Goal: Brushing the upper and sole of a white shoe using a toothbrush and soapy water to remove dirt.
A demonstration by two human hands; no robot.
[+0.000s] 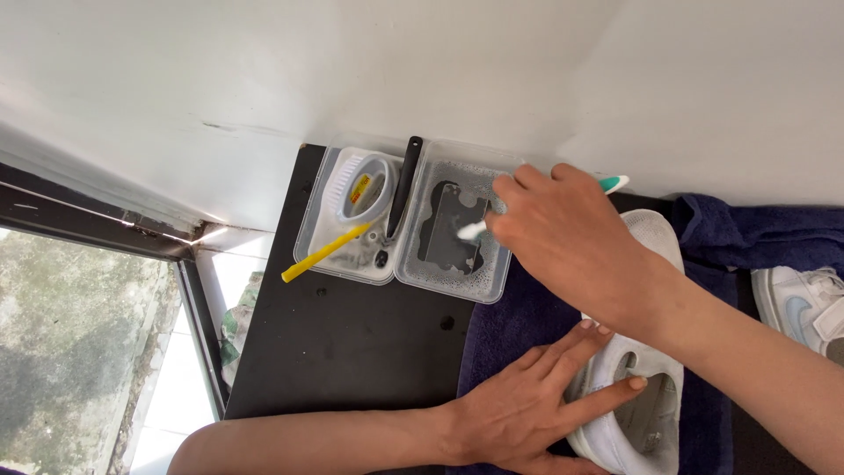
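Observation:
My right hand (563, 237) holds a toothbrush (470, 230) with a white head and a green-tipped handle end (615, 183), its bristles over a clear plastic tray (497, 281) of soapy water. My left hand (527, 405) lies flat with fingers spread on the side of a white sneaker (642, 422), which rests on a dark blue towel (492, 330).
A second clear tray (318, 237) beside the first holds a white scrub brush (360, 186), a yellow-handled tool (321, 253) and a black-handled tool (404, 185). All sit on a black table (343, 343) against a white wall. Another white sneaker (804, 308) lies at the right. A window is at left.

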